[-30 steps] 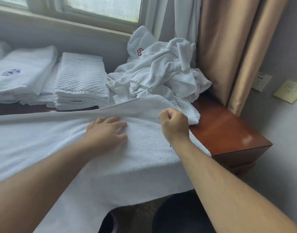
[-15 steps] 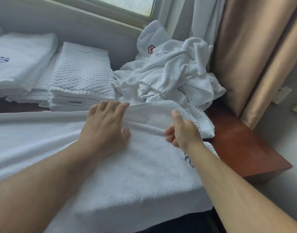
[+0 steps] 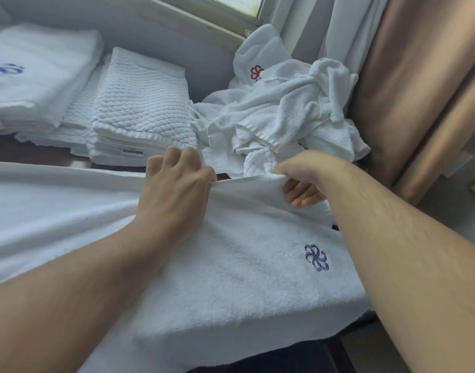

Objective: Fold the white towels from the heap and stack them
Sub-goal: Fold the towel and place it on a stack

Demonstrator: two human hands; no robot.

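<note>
Head view: left grip (image 3: 178, 188) and right grip (image 3: 302, 181) both pinch far hem of towel (image 3: 231, 278), which looks soft, limp and thick, so corners likely hold best.

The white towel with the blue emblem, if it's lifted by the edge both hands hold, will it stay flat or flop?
Probably floppy: the towel drapes over the near edge and wrinkles where left hand and right hand grip it. Thick pile suggests weight and little slipping.
</note>
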